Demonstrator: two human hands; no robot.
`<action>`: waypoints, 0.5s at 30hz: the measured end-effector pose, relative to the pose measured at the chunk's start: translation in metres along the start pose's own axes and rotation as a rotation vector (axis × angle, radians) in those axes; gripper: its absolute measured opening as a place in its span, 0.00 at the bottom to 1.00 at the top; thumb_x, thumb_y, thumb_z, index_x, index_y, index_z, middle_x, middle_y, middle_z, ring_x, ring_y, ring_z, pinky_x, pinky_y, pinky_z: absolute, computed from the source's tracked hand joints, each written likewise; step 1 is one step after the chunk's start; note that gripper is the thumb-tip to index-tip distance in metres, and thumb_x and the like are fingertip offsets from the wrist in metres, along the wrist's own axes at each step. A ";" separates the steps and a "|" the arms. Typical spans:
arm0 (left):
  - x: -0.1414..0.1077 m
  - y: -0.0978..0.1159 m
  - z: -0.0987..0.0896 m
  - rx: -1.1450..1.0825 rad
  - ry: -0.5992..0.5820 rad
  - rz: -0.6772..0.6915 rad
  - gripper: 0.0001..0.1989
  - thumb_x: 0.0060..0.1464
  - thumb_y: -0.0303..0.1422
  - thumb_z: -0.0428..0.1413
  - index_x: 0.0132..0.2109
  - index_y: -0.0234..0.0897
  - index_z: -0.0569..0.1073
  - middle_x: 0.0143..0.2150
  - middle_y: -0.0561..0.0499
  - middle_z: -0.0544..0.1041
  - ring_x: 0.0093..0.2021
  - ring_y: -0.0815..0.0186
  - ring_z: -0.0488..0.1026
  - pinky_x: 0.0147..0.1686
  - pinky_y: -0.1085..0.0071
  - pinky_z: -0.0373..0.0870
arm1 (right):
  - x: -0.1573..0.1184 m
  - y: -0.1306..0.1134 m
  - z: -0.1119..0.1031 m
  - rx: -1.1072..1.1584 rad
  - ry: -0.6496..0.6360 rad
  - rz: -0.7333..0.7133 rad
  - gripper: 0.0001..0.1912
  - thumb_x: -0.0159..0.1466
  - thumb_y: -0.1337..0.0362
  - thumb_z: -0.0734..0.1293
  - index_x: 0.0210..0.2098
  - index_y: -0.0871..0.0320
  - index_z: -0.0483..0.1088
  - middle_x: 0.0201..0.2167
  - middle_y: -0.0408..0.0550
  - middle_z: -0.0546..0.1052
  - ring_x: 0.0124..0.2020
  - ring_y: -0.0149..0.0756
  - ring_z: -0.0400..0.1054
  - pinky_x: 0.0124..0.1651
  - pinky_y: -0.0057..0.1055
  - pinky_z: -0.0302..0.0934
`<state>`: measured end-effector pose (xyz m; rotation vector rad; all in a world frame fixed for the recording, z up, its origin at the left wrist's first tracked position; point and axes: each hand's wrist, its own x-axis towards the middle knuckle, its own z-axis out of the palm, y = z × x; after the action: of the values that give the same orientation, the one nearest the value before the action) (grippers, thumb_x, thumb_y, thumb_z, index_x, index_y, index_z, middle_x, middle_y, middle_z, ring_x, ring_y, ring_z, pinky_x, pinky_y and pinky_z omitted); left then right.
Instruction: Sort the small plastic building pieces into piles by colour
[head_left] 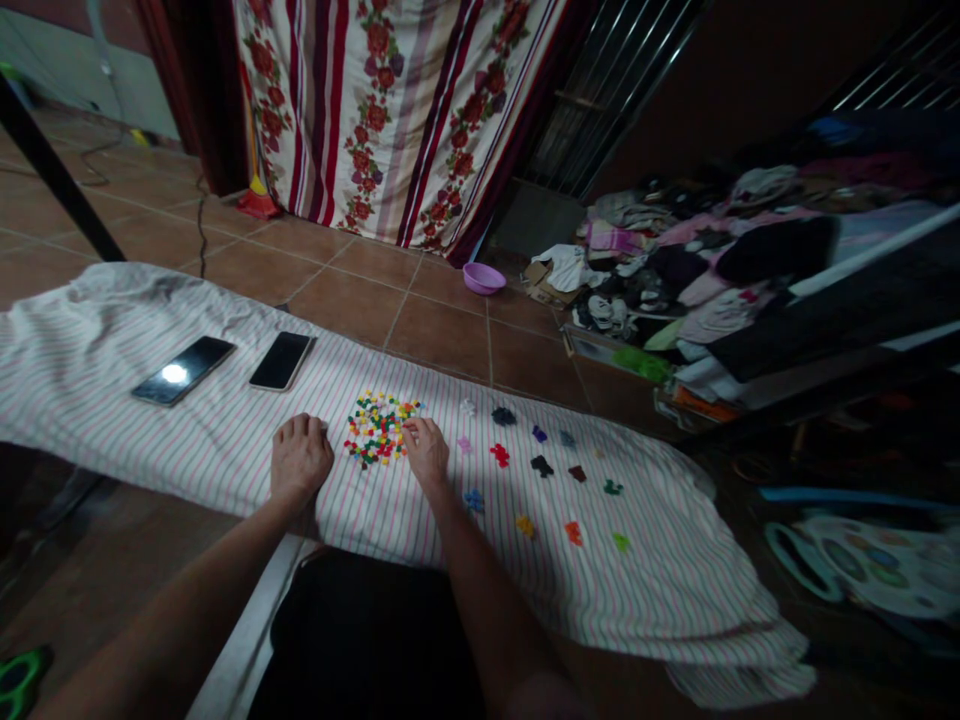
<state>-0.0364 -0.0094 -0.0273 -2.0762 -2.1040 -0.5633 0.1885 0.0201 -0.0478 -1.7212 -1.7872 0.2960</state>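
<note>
On a striped cloth lies a loose pile of small coloured pieces, mostly red, yellow, green and white. At the pile's right edge is my right hand, thumb and fingertips pinched together; whatever sits between them is too small to make out. My left hand rests on the cloth left of the pile, fingers curled under and their inside hidden. Several single-colour clusters lie to the right, among them a red cluster, a pink cluster, a blue cluster, a yellow cluster and a black cluster.
Two phones, a larger phone and a smaller phone, lie on the left of the striped cloth. Beyond the far edge, a purple basin stands on the tiled floor. Heaped clothes are at the right.
</note>
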 end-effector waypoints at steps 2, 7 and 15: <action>0.000 0.000 0.000 -0.005 -0.008 -0.007 0.12 0.56 0.31 0.46 0.44 0.34 0.70 0.44 0.39 0.71 0.46 0.52 0.65 0.45 0.57 0.58 | 0.000 0.000 0.000 0.005 0.010 -0.009 0.06 0.65 0.65 0.64 0.38 0.52 0.73 0.37 0.44 0.74 0.39 0.32 0.69 0.43 0.25 0.61; 0.000 0.001 -0.001 0.036 -0.007 -0.005 0.11 0.57 0.31 0.46 0.43 0.34 0.70 0.44 0.40 0.71 0.46 0.53 0.65 0.45 0.58 0.58 | 0.000 0.000 0.000 0.007 0.002 -0.009 0.05 0.65 0.65 0.64 0.38 0.52 0.73 0.37 0.44 0.74 0.39 0.32 0.68 0.43 0.26 0.60; -0.001 0.001 -0.001 0.044 -0.001 0.001 0.11 0.57 0.32 0.45 0.43 0.34 0.69 0.43 0.40 0.70 0.46 0.53 0.65 0.45 0.59 0.58 | 0.002 -0.002 0.001 -0.015 0.002 0.032 0.04 0.64 0.64 0.64 0.36 0.53 0.73 0.37 0.44 0.75 0.39 0.32 0.69 0.42 0.26 0.60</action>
<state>-0.0358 -0.0105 -0.0267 -2.0539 -2.0965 -0.5122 0.1867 0.0221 -0.0465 -1.7611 -1.7660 0.2945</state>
